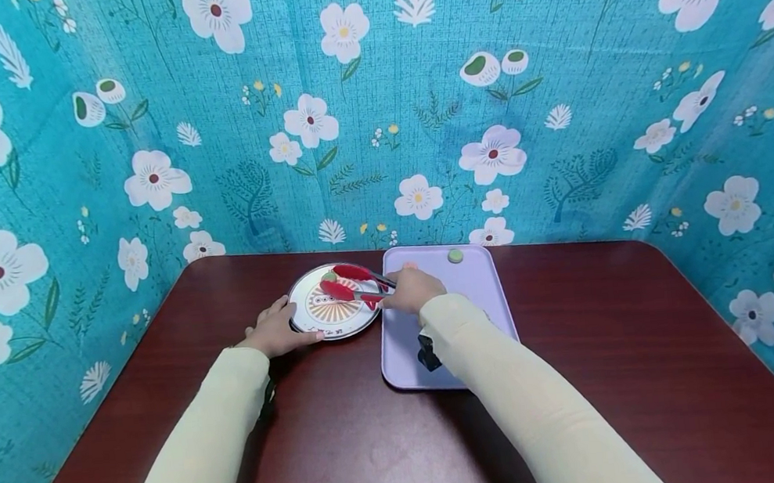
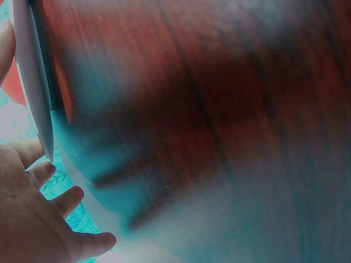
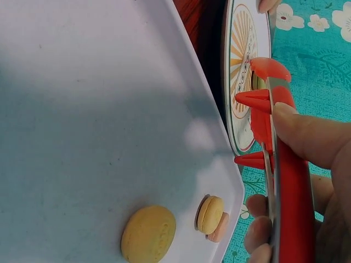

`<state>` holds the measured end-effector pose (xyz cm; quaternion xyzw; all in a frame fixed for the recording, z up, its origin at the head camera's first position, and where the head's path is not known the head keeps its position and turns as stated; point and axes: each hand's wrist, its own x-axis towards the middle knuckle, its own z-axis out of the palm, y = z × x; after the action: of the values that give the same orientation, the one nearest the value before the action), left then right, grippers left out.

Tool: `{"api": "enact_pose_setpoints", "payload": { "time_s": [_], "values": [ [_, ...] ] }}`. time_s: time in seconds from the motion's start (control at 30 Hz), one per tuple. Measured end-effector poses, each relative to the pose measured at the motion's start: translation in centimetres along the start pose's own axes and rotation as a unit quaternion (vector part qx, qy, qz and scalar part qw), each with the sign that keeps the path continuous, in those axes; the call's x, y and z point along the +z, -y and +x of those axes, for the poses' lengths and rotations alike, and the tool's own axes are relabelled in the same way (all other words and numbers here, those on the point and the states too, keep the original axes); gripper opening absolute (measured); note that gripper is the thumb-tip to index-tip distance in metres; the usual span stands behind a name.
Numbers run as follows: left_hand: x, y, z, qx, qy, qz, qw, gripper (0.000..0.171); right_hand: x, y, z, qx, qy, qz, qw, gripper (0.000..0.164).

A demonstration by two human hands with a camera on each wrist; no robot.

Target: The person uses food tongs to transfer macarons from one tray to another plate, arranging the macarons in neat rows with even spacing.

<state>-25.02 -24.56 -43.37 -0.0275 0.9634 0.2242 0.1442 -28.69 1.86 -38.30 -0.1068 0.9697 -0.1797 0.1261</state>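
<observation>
My left hand (image 1: 278, 329) holds the left rim of a round white plate (image 1: 300, 309), which has an orange ray pattern. Its thumb lies along the front edge. In the left wrist view the other fingers (image 2: 68, 201) are spread beside the rim. My right hand (image 1: 412, 289) grips red-and-metal tongs (image 1: 367, 295), pointed left over the plate. Between the tong tips is a small green macaron (image 3: 258, 82), partly hidden, at the plate's surface; whether it touches the plate I cannot tell.
Right of the plate lies a lilac tray (image 1: 400, 366), under my right forearm. It bears a green macaron (image 1: 455, 255) at the back, a pink one (image 3: 218, 227) and yellow ones (image 3: 148, 234). Flowered blue cloth (image 1: 378, 156) hangs behind the dark wooden table (image 1: 338, 451).
</observation>
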Motion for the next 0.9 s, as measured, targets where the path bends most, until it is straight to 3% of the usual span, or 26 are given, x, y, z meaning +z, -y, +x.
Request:
{"api": "enact_pose_setpoints", "payload": {
  "time_s": [0.9],
  "values": [
    [-0.05,0.0,0.08,0.0,-0.001,-0.002,1.0,0.106,-0.47,-0.99,-0.15,-0.011,-0.018,0.031,0.999,0.076]
  ]
}}
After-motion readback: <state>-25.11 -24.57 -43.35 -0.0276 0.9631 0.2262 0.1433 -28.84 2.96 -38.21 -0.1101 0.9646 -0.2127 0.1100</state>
